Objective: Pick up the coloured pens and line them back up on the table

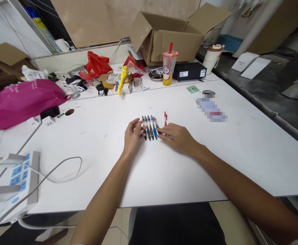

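Observation:
Several click pens lie side by side on the white table. Three black pens [148, 128] are at the left of the row, with a blue pen [153, 127] beside them. A pen with a pinkish top and blue lower part [155, 121] lies at the right end, partly hidden by fingers. My left hand [133, 136] is open at the row's left side, fingertips at the outermost black pen. From the right, my right hand [178, 137] reaches in with fingers stretched and apart, its fingertips at the blue pens. A red pen [165, 118] lies apart, its lower end behind my right hand.
Farther back stand a drink cup with a red straw [168, 66], a black box [189, 70], an open cardboard box [171, 42] and a yellow toy-like stick [122, 80]. At left are a magenta bag [29, 102] and a power strip [23, 177] with loose cables.

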Motion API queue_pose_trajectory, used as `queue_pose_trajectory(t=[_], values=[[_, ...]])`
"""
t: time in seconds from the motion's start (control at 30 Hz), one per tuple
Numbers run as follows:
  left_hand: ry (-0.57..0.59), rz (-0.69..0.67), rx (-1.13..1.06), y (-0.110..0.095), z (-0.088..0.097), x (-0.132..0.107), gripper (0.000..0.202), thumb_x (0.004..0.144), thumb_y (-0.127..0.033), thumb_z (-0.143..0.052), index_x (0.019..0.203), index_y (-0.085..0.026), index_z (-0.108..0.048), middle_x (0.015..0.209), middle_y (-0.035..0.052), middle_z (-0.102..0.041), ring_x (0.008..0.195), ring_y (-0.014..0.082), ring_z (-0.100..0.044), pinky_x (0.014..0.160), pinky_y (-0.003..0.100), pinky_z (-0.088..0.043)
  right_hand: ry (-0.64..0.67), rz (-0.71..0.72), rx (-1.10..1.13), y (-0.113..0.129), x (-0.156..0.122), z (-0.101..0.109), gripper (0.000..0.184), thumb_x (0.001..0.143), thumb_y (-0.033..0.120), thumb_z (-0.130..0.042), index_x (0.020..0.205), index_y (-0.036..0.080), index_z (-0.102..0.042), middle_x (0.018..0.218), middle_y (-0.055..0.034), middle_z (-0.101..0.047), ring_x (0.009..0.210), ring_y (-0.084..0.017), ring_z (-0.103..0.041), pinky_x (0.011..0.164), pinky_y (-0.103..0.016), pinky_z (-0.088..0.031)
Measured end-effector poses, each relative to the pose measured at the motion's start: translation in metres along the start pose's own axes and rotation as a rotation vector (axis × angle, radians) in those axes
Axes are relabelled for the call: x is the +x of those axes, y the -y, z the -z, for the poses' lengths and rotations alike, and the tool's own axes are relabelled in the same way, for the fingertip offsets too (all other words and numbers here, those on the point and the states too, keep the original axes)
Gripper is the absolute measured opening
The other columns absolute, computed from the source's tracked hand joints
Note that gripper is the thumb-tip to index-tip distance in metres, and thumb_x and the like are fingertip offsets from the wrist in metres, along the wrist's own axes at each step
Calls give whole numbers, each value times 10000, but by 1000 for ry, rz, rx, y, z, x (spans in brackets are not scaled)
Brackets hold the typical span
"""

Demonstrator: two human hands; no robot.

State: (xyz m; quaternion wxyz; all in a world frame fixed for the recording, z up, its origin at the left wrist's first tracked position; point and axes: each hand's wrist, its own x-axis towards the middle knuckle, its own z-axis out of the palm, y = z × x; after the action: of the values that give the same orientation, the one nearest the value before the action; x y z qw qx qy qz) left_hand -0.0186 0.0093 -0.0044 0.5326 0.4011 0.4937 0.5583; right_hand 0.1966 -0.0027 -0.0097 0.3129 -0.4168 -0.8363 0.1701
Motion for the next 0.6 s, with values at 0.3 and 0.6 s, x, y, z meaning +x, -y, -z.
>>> queue_pose_trajectory(t=[0.3, 0.6], values=[[47, -61, 112, 4, 2, 1, 163, 929, -299, -635, 1034, -207, -718, 1139, 96, -704, 969, 193, -685, 693, 269, -553, 101, 45, -158, -3, 0, 2, 301, 1023, 392, -538, 1222, 291, -740, 1069, -96, -720, 1022, -281, -609, 805, -423, -498], [74, -133, 261, 9, 3, 2, 179, 933, -292, -601, 1022, -208, -732, 1003, 81, -717, 940, 201, -659, 720, 294, -523, 67, 41, -174, -1, 3, 4, 302, 1008, 411, -550, 1185, 236, -721, 1022, -107, -706, 959, -280, -589, 850, -434, -466]])
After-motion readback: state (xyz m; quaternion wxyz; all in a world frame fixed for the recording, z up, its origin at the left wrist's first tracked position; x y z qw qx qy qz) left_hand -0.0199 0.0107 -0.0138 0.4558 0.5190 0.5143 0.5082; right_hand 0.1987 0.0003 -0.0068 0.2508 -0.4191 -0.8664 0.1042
